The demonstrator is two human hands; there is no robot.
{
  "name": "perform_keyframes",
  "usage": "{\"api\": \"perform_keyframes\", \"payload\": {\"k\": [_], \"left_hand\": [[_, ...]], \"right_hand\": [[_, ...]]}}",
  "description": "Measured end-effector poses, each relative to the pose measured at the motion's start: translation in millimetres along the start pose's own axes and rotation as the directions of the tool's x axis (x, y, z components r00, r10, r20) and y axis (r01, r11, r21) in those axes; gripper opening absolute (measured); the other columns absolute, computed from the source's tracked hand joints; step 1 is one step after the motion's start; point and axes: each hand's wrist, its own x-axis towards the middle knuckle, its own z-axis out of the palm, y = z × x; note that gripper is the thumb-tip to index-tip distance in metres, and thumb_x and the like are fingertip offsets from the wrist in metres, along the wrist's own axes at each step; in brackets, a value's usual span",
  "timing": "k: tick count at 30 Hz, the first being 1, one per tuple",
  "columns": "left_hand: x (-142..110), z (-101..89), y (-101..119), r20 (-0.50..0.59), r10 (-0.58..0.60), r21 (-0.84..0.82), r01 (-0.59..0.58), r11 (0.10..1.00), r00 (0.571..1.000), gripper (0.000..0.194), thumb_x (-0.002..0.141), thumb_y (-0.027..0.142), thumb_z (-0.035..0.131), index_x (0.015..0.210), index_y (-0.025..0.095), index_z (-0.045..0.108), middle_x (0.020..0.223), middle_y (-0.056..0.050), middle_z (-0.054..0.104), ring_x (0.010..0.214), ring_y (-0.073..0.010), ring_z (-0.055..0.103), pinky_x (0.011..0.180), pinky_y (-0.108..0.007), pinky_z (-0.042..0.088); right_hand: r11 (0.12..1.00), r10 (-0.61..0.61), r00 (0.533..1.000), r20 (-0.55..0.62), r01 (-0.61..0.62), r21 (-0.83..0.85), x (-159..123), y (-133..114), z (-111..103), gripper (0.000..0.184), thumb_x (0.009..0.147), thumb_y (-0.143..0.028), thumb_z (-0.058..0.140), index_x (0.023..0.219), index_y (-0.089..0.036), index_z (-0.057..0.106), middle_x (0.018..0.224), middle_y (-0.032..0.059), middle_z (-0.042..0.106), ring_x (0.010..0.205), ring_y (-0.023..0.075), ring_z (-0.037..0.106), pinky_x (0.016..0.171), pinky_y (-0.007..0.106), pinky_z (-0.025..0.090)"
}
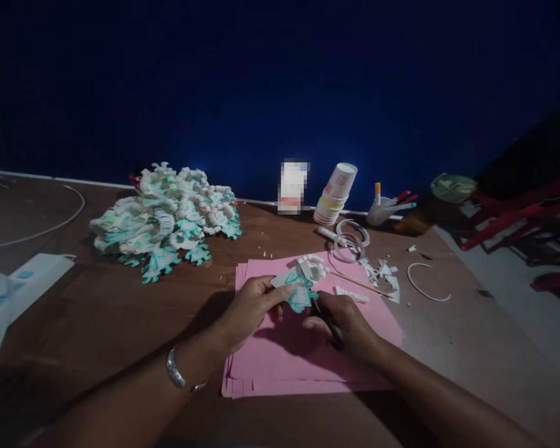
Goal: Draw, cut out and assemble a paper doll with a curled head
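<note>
Cutout (pixel 301 295) at centre frame: likely light, bendy, easily torn. Best taken by flat white edge (pixel 284 279). Pinched in left grip (pixel 248 309); black-handled tool (pixel 335 334), likely scissors, in right grip (pixel 352 323).

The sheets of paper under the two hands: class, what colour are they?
The paper sheets are plain pink, best seen in the head view.
</note>
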Motion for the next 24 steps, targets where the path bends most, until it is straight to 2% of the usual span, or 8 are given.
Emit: {"api": "perform_keyframes", "payload": {"k": [4, 9, 12, 16, 24], "left_hand": [[0, 0.5, 0, 0.009, 0.0, -0.048, 0.001, 0.999, 1.0, 0.026, 0.085, 0.039, 0.069, 0.076, 0.014, 0.067, 0.061, 0.0, 0.063, 0.05, -0.0081, 0.054, 0.046, -0.018, 0.036], [2, -2.4, 2, -0.085, 0.084, -0.182, -0.099, 0.978, 0.993, 0.015, 0.082, 0.03, 0.072, 0.084, 0.016, 0.067, 0.071, 0.001, 0.064, 0.059, -0.0074, 0.054, 0.057, -0.018, 0.043], [5, -4.8, 5, -0.144, 0.123, -0.22, -0.153, 0.963, 0.982, 0.017, 0.081, 0.029, 0.073, 0.089, 0.017, 0.066, 0.076, 0.002, 0.063, 0.065, -0.0088, 0.055, 0.061, -0.018, 0.046], [7, -8.1, 7, -0.193, 0.159, -0.093, -0.179, 0.979, 0.968, 0.02, 0.082, 0.033, 0.071, 0.088, 0.016, 0.064, 0.072, 0.002, 0.061, 0.062, -0.0097, 0.053, 0.056, -0.019, 0.045], [5, -13.4, 13, -0.171, 0.208, 0.184, -0.176, 0.967, 0.963, 0.019, 0.085, 0.034, 0.065, 0.091, 0.016, 0.068, 0.073, 0.001, 0.061, 0.066, -0.011, 0.053, 0.062, -0.021, 0.044]], "right_hand": [[1.0, -0.011, 1.0, -0.019, 0.011, -0.008, 0, -2, 0, 0.05, 0.091, -0.061, 0.058, 0.075, -0.014, 0.059, 0.057, -0.0033, 0.05, 0.052, 0.0088, 0.04, 0.051, 0.02, 0.031], [0.993, 0.053, 0.997, 0.063, -0.059, 0.098, 1, -6, -5, 0.044, 0.089, -0.057, 0.063, 0.08, -0.015, 0.06, 0.056, -0.0036, 0.053, 0.05, 0.0089, 0.044, 0.05, 0.019, 0.034], [0.992, 0.07, 0.992, 0.107, -0.081, 0.098, 2, -8, -8, 0.044, 0.088, -0.057, 0.064, 0.08, -0.014, 0.061, 0.056, -0.0037, 0.052, 0.05, 0.0087, 0.043, 0.05, 0.019, 0.033], [0.989, 0.109, 0.983, 0.151, -0.122, 0.084, 3, -10, -10, 0.047, 0.086, -0.061, 0.065, 0.078, -0.014, 0.061, 0.054, -0.0043, 0.05, 0.05, 0.0087, 0.041, 0.049, 0.02, 0.032], [0.991, 0.128, 0.978, 0.164, -0.131, 0.005, 3, -10, -11, 0.054, 0.084, -0.067, 0.062, 0.075, -0.014, 0.061, 0.06, -0.0029, 0.052, 0.057, 0.0105, 0.041, 0.053, 0.022, 0.033]]}}
